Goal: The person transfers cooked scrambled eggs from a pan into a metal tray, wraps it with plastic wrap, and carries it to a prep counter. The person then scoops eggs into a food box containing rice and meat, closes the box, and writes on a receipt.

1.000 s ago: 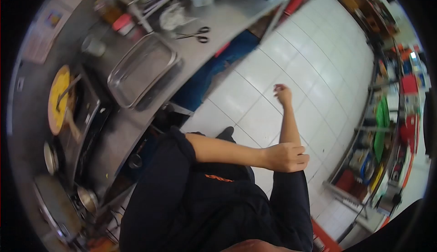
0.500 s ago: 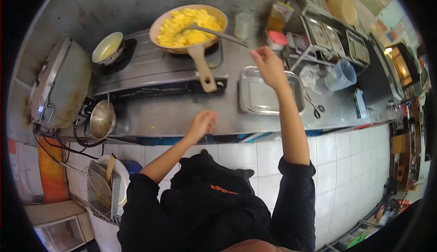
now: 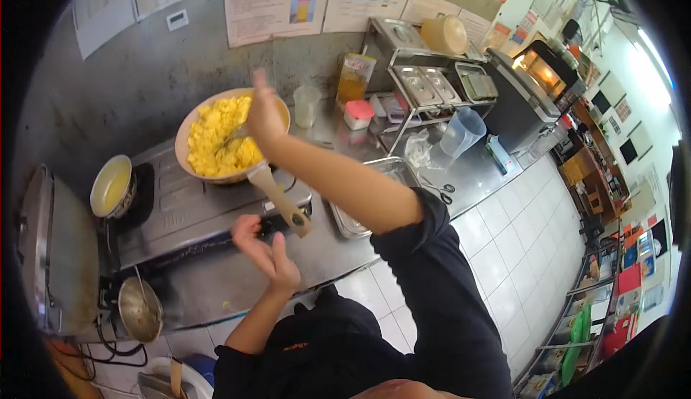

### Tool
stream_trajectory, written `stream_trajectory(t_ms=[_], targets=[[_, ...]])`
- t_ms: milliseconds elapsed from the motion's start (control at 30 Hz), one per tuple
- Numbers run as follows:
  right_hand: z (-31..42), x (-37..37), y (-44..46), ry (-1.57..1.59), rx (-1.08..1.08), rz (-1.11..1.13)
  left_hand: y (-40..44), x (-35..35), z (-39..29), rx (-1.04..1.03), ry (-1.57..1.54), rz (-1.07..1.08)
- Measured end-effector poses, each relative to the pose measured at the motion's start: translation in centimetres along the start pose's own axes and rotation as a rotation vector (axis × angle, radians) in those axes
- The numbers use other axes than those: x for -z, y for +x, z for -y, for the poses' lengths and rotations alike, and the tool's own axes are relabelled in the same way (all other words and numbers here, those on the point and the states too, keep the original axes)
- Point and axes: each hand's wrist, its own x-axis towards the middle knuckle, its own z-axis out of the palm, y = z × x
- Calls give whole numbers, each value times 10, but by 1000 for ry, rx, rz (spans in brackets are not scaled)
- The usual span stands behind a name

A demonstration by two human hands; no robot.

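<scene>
The scrambled eggs (image 3: 222, 140) lie heaped in bright yellow, soft-looking lumps inside the frying pan (image 3: 188, 163), which sits on the stove (image 3: 188, 215) at the back of the counter. The pan is round and shallow with a pale inner wall, and its light, wood-toned handle (image 3: 279, 201) points out toward the person, a hole near its end. A grey utensil (image 3: 232, 137) rests with its head down in the eggs. From where I stand, the right hand (image 3: 266, 119) is raised over the pan's right side, blurred, one digit pointing up; I can't tell how wide its fingers are, nor whether it touches the utensil behind it. The left hand (image 3: 270, 255) is spread open and holds nothing, its thumb well apart from the curved fingers, near the front edge of the stove and just beside the pan's handle. Left of the pan stands a small round pot (image 3: 113, 186), yellowish inside, with a patterned outside. Partly under the right forearm lies a shiny rectangular tray (image 3: 350, 224) with rounded corners, on the smooth, reflective metal counter (image 3: 324, 255). Beyond it are black-handled scissors (image 3: 440, 191), crumpled clear plastic (image 3: 417, 148) and a translucent bluish pitcher (image 3: 463, 132), tilted.
</scene>
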Motion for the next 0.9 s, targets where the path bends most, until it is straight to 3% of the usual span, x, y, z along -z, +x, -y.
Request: stream_trajectory(t_ms=[33,67,133,167,233,333,467,667,700,733,767,800,900], targets=[[-3,11,4,-36,249,17,14,-8,-35,-373,73,106],[-2,21,2,-24,256,-30,27,-14,-69,-741,153,208],[-3,43,-1,-22,256,-101,60,-37,-128,-972,515,643],[-4,53,-2,-62,308,-91,68,-48,-130,-984,521,636],[1,58,1,-101,355,-82,77,-66,-131,-935,503,996],[-2,63,7,-57,264,-158,72,-69,-142,-782,466,1142],[-10,56,5,-28,237,-258,67,-72,-138,-878,442,1053],[-7,36,17,101,239,-440,60,-93,-129,-820,429,966],[-7,30,20,163,165,-516,56,-100,-137,-812,461,1064],[-14,30,20,217,228,-459,53,-107,-142,-805,500,1153],[0,14,34,331,94,-581,45,-113,-136,-831,448,1076],[-4,14,34,446,76,-453,42,-119,-132,-775,524,1143],[-5,-15,33,691,-23,-393,54,-134,-122,-810,855,1014]])
